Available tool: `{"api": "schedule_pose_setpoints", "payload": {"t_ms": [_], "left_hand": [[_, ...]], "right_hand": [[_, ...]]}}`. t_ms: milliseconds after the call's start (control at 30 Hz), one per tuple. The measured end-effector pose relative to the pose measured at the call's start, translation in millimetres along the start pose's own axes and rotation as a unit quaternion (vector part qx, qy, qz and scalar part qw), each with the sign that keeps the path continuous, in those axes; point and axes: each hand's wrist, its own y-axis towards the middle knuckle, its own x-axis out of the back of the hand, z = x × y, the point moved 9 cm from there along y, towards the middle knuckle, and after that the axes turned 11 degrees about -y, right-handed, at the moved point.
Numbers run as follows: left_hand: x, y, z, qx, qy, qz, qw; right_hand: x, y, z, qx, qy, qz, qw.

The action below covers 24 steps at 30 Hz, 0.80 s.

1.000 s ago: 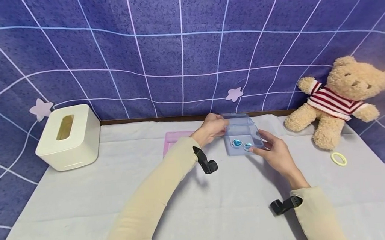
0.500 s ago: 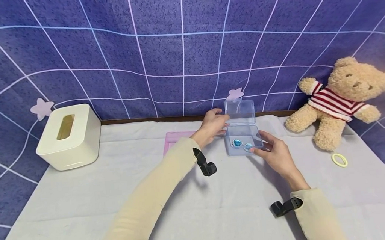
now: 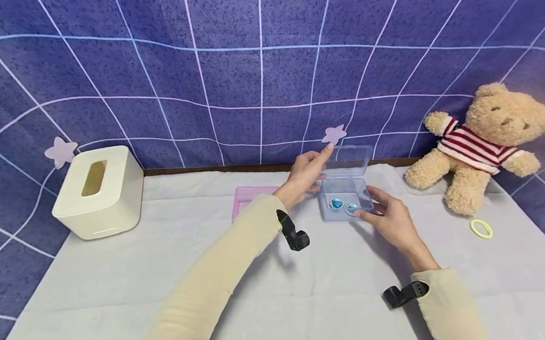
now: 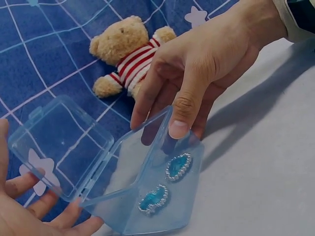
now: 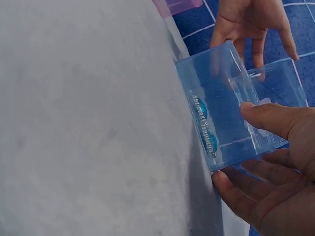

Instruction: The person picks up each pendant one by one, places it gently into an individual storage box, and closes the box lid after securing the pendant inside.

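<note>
A clear blue plastic box stands at the back of the table with its hinged lid raised. Inside lie two blue gems, each edged in silver beading; the left wrist view shows an upper gem and a lower gem. My right hand grips the right side of the box, thumb at the front wall and fingers around the end. At the box's left, my left hand has its fingers spread beside the lid and hinge. Whether those fingertips touch the box I cannot tell.
A pink tray-like container is partly hidden behind the left forearm. A cream tissue box stands at the far left. On the right sit a teddy bear and a pale yellow ring. A patterned blue cloth rises behind the table.
The lid has swung up from lying partly lowered to standing raised, tilting back. My left hand's thumb or finger has spread out toward the lid. The right hand keeps its grip on the box.
</note>
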Motion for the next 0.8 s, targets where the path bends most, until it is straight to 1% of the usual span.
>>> {"api": "schedule_pose_setpoints", "payload": {"t_ms": [167,300,433,600,733,800], "left_hand": [[0.9,-1.7,1.4,0.004,0.005,-0.005,1.0],[0.2,-5.2,2.2,0.011,0.01,0.007,0.9999],[-2.0,-9.1,5.1,0.022,0.0,0.042,0.9989],[-1.3,-13.2,11.7,0.043,-0.014,0.081,0.9957],[-1.3,-19.0,13.4,0.05,-0.004,0.118,0.9917],[-1.9,-22.3,13.4,0.048,0.005,0.135,0.9897]], "right_hand": [[-2,-0.6,1,0.002,-0.002,0.002,1.0],[-1,-1.2,0,0.0,-0.007,0.001,1.0],[0,-1.9,-1,-0.001,-0.012,0.0,0.9999],[0,-2.8,-1,0.0,-0.013,0.001,0.9999],[0,-2.7,-1,0.002,-0.014,-0.002,0.9999],[1,-2.6,0,0.004,-0.018,-0.007,0.9998]]}}
